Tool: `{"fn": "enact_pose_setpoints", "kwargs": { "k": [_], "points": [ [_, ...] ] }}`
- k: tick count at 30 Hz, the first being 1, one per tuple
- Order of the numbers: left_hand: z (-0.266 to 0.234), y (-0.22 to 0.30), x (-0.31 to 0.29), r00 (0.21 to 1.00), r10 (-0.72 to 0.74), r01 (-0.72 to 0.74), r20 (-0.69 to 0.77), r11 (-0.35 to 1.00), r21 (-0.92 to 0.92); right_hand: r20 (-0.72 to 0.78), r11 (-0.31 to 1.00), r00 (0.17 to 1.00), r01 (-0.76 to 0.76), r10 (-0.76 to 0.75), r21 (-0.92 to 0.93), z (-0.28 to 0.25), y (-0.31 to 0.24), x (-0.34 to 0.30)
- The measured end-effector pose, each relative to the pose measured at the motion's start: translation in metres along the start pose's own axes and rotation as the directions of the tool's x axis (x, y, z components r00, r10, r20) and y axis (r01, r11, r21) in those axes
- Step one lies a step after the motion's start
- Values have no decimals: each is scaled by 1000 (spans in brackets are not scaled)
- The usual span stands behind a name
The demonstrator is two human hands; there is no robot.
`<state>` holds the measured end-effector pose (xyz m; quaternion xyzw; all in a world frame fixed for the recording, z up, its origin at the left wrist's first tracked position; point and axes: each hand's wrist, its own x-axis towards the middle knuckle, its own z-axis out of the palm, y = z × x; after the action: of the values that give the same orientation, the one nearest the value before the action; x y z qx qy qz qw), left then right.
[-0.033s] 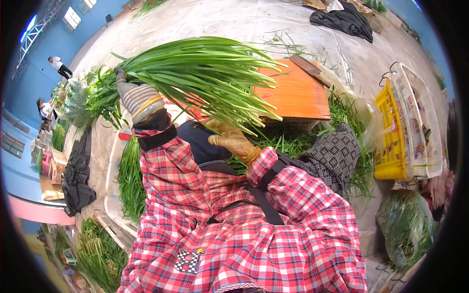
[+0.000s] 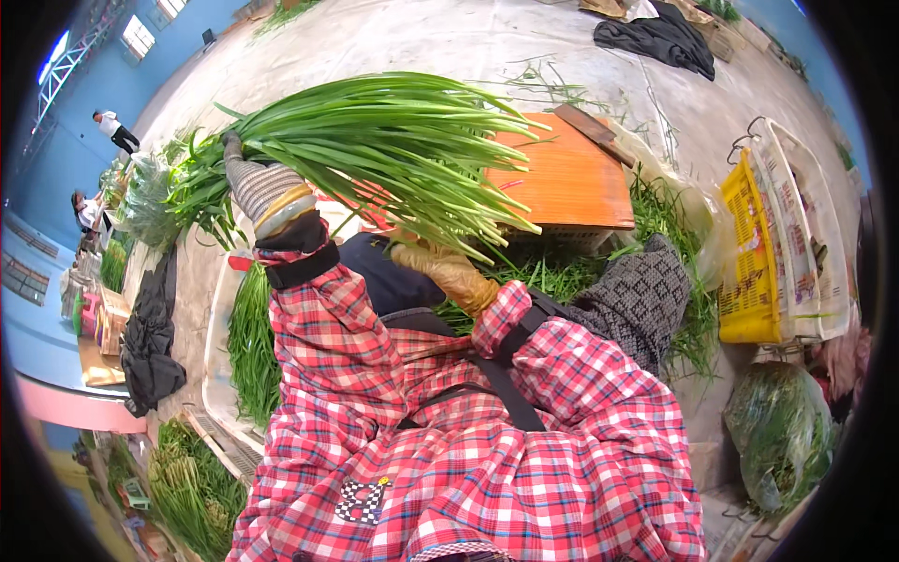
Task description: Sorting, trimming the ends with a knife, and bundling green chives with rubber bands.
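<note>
Left hand: your left hand (image 2: 265, 192), in a striped knit glove, is closed around the root end of the bundle of green chives (image 2: 375, 140), lifted clear of everything.
Right hand: your right hand (image 2: 445, 267), in a tan glove, touches the bundle's underside; how tightly it grips is hidden by leaves.
Chives: long leaves fan rightward over the orange worktop (image 2: 571, 183).
Beyond: a yellow crate (image 2: 746, 272) stands right, loose greens (image 2: 251, 342) lie left.
</note>
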<state>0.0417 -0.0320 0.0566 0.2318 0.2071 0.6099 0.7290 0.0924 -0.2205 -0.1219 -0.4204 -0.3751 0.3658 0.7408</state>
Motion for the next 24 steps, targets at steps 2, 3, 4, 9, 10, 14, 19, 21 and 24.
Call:
{"fn": "enact_pose_setpoints", "kwargs": {
  "k": [2, 3, 4, 9, 10, 14, 19, 21, 24],
  "points": [
    [-4, 2, 5, 1000, 22, -22, -22, 1000, 7, 123, 975, 983, -112, 137, -193, -13, -6, -8],
    [-7, 4, 7, 1000, 21, -21, -17, 1000, 4, 209, 899, 933, -194, 293, -394, -24, -10, -16],
    [-10, 5, 11, 1000, 21, -21, -13, 1000, 0, 265, 865, 958, 42, 107, -501, -33, -6, -29],
    [-13, 7, 21, 999, -39, 39, 14, 999, -26, -180, -193, 744, -71, 643, -979, -126, 27, -78],
    [-13, 3, 26, 998, -49, 50, 39, 998, -28, -447, -409, 496, -189, 745, -892, -146, 35, -80],
    [-17, 7, 30, 1000, -22, 22, -2, 999, -44, -328, -211, 542, -267, 774, -940, -135, 5, -73],
    [-15, 4, 24, 1000, 2, -3, -16, 999, -41, 143, 976, 966, -212, 217, -51, -83, -18, -51],
    [-16, 3, 25, 1000, -18, 18, -6, 999, -33, 151, 975, 964, -221, 218, 6, -80, -18, -42],
    [-21, 3, 32, 1000, -3, 3, 5, 1000, -16, 117, 909, 923, -382, 366, 167, -67, -31, -39]
  ]
}}
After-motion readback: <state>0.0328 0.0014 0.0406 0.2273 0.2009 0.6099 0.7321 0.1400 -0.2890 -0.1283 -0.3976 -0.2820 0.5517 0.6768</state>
